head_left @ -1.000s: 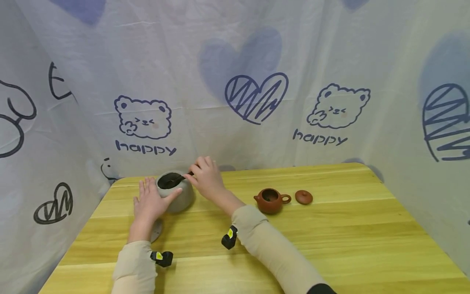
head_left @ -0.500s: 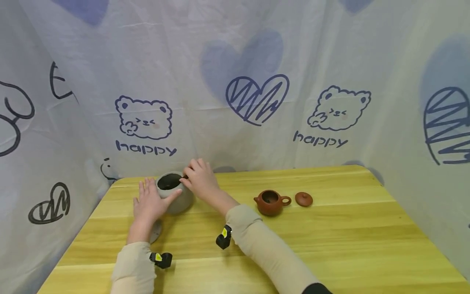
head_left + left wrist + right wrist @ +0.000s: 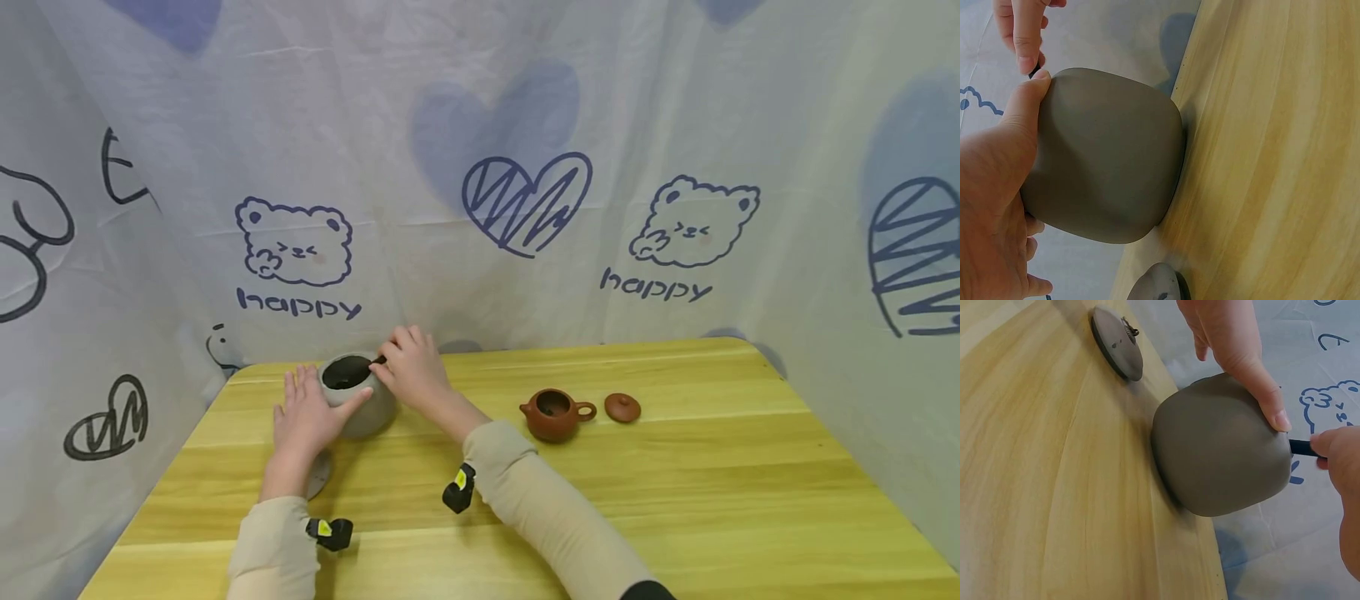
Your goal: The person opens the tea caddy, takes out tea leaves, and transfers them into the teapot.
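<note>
My left hand (image 3: 303, 417) holds a round grey jar (image 3: 367, 414) at the table's far left, thumb along the rim and fingers round its left side. Opposite it, my right hand (image 3: 416, 371) pinches the dark handle of a slim scoop (image 3: 1301, 447) at the jar's right rim. The scoop's far end is down in the jar, and I cannot make it out in the dark mouth. In the right wrist view the jar (image 3: 1219, 450) stands on the wood, and my left thumb presses its rim. A grey lid (image 3: 320, 473) lies beside my left wrist.
A small reddish-brown teapot (image 3: 552, 425) stands uncovered right of centre, something dark inside it. Its lid (image 3: 622, 407) lies to the right of its handle. The wooden table (image 3: 675, 500) meets a printed white cloth (image 3: 420, 275) at the back and sides.
My right hand has shifted slightly left and down, and the scoop has gone from lying across the jar's mouth to deeper inside. My left hand and the jar have stayed put.
</note>
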A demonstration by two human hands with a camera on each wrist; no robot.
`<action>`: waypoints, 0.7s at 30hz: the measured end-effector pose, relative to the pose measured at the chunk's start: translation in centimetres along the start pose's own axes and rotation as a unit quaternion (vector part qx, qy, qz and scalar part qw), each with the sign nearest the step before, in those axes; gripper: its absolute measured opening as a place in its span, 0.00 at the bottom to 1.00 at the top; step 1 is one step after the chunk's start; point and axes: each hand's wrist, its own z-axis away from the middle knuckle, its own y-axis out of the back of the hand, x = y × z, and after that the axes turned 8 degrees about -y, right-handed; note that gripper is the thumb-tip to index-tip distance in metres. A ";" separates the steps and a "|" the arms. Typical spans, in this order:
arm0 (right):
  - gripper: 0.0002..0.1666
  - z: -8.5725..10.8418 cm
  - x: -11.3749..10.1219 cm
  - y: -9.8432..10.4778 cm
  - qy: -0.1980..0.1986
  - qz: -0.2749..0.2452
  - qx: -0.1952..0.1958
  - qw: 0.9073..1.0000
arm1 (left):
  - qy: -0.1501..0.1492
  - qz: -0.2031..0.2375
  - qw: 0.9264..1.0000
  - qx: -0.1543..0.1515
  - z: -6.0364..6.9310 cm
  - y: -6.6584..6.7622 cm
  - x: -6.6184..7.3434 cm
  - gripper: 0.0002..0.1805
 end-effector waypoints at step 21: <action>0.14 -0.7 -0.8 -0.1 -0.011 -0.121 -0.023 0.992 | 0.000 0.004 1.000 0.000 -0.1 0.0 -0.1 0.70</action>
